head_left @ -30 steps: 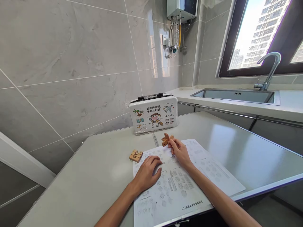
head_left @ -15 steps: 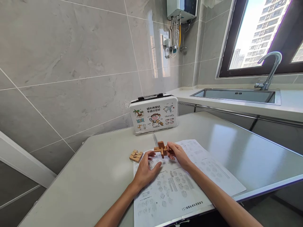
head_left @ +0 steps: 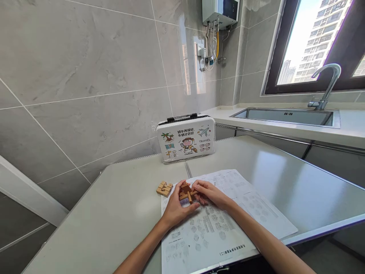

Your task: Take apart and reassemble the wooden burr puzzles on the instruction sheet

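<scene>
White paper lies nearest me: a printed sheet (head_left: 216, 228) of small diagrams, spread on the grey table (head_left: 114, 213) under both my forearms. My left hand (head_left: 175, 207) sits over the sheet's left edge, fingers and thumb curled onto the near and left sides of a wooden puzzle (head_left: 186, 191). My right hand (head_left: 209, 194) meets it from the other side, fingertips pinched on the puzzle's right arm. So both hands are clamped on the same piece, a cross of brown bars, and it sits between them, low over the sheet's far left corner. I cannot tell whether it touches the paper.

Just left of my left hand, off the sheet on the bare table, lies a paler wooden block (head_left: 164, 188), apart from my fingers. Beyond both hands, against the tiled wall, a white case (head_left: 185, 139) with cartoon travel prints stands upright. Further off to the right of my right hand, a steel sink (head_left: 285, 116) is set into the counter, with a curved tap (head_left: 325, 85) behind it below the window (head_left: 310, 38). A heater (head_left: 221, 9) hangs high on the wall above the case.
</scene>
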The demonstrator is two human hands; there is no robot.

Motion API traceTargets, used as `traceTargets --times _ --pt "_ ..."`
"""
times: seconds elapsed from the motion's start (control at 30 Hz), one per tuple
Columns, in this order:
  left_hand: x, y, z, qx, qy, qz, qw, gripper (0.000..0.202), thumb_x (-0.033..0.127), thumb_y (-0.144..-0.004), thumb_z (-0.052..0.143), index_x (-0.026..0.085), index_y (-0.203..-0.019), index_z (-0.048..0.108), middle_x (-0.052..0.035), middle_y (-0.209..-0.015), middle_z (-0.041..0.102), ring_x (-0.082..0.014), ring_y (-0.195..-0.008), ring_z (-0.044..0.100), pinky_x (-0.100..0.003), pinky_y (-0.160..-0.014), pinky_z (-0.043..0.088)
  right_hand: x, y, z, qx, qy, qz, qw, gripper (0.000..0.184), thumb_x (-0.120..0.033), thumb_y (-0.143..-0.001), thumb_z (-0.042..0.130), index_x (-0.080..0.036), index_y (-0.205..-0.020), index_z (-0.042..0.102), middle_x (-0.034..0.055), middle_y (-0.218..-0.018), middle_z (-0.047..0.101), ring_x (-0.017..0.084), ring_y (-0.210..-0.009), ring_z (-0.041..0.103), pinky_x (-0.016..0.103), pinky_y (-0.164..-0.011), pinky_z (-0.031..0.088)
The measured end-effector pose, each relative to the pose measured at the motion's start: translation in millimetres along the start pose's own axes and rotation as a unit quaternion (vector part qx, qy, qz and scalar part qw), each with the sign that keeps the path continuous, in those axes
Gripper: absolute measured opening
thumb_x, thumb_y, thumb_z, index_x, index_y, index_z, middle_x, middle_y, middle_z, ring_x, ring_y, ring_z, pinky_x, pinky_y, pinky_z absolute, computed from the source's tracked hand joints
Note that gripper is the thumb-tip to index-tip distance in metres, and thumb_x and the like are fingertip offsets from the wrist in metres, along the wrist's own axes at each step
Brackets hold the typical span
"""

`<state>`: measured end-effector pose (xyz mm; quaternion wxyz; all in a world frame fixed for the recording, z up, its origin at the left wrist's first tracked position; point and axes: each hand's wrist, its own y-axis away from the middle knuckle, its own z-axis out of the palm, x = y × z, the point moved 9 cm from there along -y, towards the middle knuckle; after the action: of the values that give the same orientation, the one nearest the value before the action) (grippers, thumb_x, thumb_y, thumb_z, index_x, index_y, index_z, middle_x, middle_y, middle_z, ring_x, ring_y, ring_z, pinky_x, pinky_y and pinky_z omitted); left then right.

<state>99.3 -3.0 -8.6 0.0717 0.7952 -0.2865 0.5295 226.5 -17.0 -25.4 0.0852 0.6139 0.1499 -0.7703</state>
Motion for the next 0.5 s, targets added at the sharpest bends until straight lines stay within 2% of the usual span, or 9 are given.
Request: traceTargets --times 0.17,0.33,0.5 --pt "-1.0 -0.5 -4.4 0.023 -0.020 0.002 1.000 0.088 0.043 -0.071 0.090 0.028 -0.145 0.045 -0.0123 -0.146 0.057 -0.0318 -0.135 0.056 -0.050 -0.115 0.046 1.2 -0.9 -5.3 0.020 0.017 0.004 1.000 0.036 -0.057 -0.095 0.064 -0.022 -0.103 0.057 -0.0063 -0.061 0.059 0.008 -0.046 0.042 0.021 -0.047 0.029" --pt "0.3 -1.2 -5.0 0.027 -0.026 0.003 0.999 0.086 0.042 -0.071 0.090 0.027 -0.143 0.046 -0.0117 -0.144 0.058 -0.0309 -0.135 0.056 -0.050 -0.115 0.046 1.2 -0.7 -10.2 0.045 0.036 0.004 0.998 0.035 -0.055 -0.093 0.065 -0.022 -0.103 0.057 -0.0079 -0.058 0.054 0.008 -0.045 0.037 0.022 -0.046 0.024" --pt "-0.3 -1.5 -5.3 0.029 -0.025 0.015 0.999 0.086 0.042 -0.071 0.091 0.027 -0.143 0.047 -0.0117 -0.143 0.059 -0.0307 -0.133 0.058 -0.052 -0.114 0.046 -0.7 0.2 -10.6 0.052 0.042 0.003 0.998 0.037 -0.057 -0.092 0.066 -0.023 -0.102 0.058 -0.0079 -0.057 0.053 0.008 -0.046 0.037 0.022 -0.047 0.024"
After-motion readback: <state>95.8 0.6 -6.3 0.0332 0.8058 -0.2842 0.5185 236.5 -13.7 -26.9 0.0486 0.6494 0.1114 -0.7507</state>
